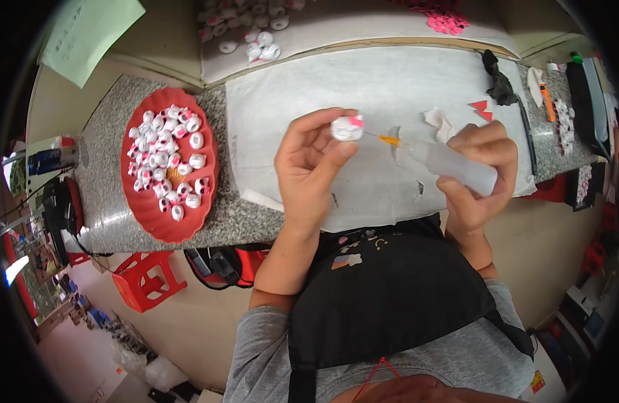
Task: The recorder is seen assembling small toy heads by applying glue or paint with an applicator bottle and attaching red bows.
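Glue bottle tip meets a small white bead over the white sheet.

I see my left hand (314, 161) pinching the white bead (348, 127) with its pink bow at the fingertips, and my right hand (481, 171) wrapped around the clear squeeze bottle (450, 164), its orange nozzle (391, 140) just beside the bead. To the left sits a red tray (163, 225) heaped with similar beads (more lie beyond the sheet (363, 87)); nothing blocks the hands.

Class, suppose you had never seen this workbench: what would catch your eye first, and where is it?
First, the red tray at left on the speckled counter, heaped with small white-and-pink pieces. Then, at centre, the left hand pinches one white-and-pink piece while the right hand aims a clear squeeze bottle with an orange tip at it.
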A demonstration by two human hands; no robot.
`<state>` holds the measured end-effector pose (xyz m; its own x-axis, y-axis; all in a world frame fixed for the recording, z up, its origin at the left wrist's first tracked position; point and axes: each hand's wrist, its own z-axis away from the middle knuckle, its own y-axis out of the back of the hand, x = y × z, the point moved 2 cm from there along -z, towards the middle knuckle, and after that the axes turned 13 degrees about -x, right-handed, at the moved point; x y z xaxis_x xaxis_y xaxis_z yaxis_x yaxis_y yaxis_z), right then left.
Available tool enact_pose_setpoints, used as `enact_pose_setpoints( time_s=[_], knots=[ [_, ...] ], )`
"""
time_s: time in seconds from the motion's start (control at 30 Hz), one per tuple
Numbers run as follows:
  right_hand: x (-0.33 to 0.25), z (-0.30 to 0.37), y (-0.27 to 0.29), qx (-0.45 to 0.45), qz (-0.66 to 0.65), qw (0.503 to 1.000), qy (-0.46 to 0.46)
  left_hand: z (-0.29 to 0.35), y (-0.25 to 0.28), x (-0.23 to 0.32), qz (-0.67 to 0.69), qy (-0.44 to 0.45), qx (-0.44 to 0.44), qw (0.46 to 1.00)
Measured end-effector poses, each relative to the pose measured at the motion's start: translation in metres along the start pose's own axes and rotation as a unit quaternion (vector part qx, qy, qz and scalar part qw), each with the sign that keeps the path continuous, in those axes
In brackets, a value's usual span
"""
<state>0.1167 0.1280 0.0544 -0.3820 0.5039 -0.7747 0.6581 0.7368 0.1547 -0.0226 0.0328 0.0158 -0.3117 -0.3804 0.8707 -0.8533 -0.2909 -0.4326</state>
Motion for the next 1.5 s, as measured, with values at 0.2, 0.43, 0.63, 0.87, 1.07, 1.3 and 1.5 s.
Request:
enact_pose_setpoints(
  time_s=[0.2, 0.43, 0.63, 0.87, 1.07, 1.3, 1.5],
  knots=[
    [0.034, -0.024, 0.036, -0.057, -0.044, 0.978, -0.198, -0.002, 0.009, 0.002, 0.101, -0.03, 0.061, 0.993],
    [0.128, -0.097, 0.087, -0.143, 0.331, 0.899, -0.249, -0.003, 0.004, 0.004, 0.089, -0.022, 0.052, 0.994],
    [0.151, -0.117, 0.078, -0.233, 0.607, 0.742, -0.162, -0.003, 0.004, 0.002, 0.096, -0.008, 0.052, 0.994],
    [0.089, -0.09, 0.055, -0.116, 0.133, 0.953, -0.248, -0.002, 0.005, 0.005, 0.098, -0.004, 0.046, 0.994],
    [0.037, -0.036, 0.008, -0.154, 0.001, 0.954, -0.257, -0.002, 0.004, 0.003, 0.103, 0.005, 0.037, 0.994],
    [0.038, -0.005, -0.01, -0.039, -0.189, 0.931, -0.31, -0.003, 0.003, 0.0, 0.046, 0.019, 0.019, 0.999],
    [0.031, 0.0, -0.013, -0.018, -0.244, 0.918, -0.311, -0.001, 0.001, -0.001, 0.029, 0.021, 0.015, 0.999]
  ],
)
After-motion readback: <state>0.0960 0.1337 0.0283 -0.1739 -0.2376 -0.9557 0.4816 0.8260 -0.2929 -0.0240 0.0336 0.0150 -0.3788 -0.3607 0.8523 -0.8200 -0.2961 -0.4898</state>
